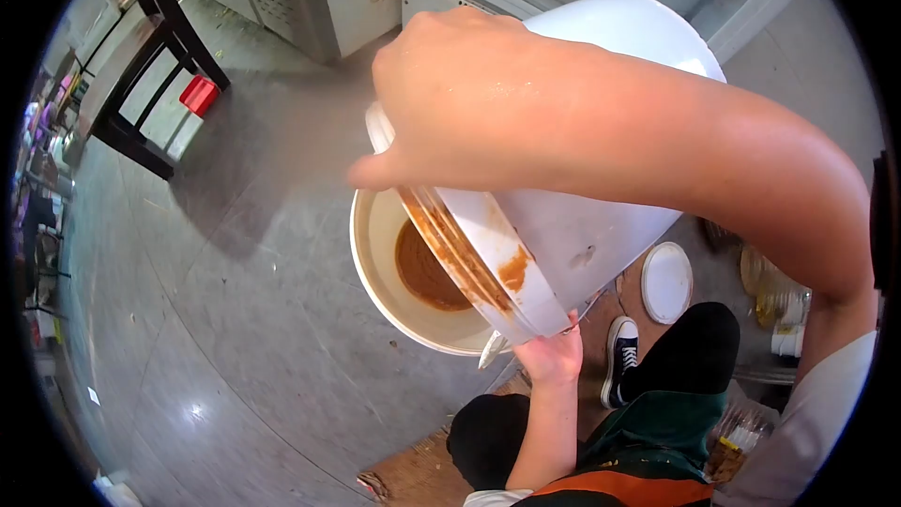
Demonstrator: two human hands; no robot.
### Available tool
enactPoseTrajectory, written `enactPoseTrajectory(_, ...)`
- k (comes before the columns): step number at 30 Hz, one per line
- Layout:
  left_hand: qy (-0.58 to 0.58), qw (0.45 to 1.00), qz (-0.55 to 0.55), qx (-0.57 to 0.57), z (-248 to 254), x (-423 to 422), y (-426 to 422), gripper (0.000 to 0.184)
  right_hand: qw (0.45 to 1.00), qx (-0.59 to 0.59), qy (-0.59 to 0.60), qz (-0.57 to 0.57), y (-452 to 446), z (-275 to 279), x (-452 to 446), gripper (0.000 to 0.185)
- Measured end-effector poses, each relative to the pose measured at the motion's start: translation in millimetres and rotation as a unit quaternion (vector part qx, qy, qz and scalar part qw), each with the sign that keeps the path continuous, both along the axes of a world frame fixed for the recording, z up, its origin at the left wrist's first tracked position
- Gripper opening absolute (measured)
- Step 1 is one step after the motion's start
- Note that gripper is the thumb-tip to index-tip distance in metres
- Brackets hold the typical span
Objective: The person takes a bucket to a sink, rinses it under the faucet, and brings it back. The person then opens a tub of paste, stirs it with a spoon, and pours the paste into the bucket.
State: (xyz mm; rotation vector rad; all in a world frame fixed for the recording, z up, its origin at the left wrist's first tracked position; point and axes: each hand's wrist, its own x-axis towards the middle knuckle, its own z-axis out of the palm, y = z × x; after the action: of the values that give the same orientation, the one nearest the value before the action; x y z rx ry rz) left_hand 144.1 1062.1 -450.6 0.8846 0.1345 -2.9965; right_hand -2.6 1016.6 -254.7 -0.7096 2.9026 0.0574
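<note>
Holding large white plastic bucket (610, 225) tilted above round cream pail (375, 268) of brown liquid (424, 268): right hand (450, 103) clamped on upper rim, left hand (554, 357) under lower rim, grip partly hidden. Probably needs steady tilt.

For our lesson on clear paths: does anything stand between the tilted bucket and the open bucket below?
Nothing visible stands between the tilted bucket and the open bucket. A pale tip shows beside the left hand, at the open bucket's near rim.
</note>
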Motion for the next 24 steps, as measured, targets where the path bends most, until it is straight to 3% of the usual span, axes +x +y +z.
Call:
enactPoseTrajectory(3, 0.001, 1.000, 0.003, 0.004, -7, 0, 1, 0.020, 1.000, 0.019, 0.002, -0.003, -2, 5, 1, 0.044)
enactPoseTrajectory(5, 0.135, 0.988, 0.012, 0.077, -31, 4, 5, 0.033, 1.000, 0.017, 0.001, -0.002, -2, 4, 1, 0.045)
enactPoseTrajectory(15, 0.157, 0.984, 0.022, 0.076, -36, 4, 5, 0.032, 0.999, 0.030, 0.014, 0.007, -7, -2, -3, 0.046)
enactPoseTrajectory(18, 0.098, 0.992, 0.015, 0.074, -32, 4, 4, 0.032, 0.999, 0.029, 0.016, 0.008, -8, 0, -2, 0.046)
enactPoseTrajectory(24, 0.140, 0.986, 0.018, 0.089, -37, 5, 6, 0.032, 1.000, 0.030, 0.009, 0.006, -9, -1, -3, 0.046)
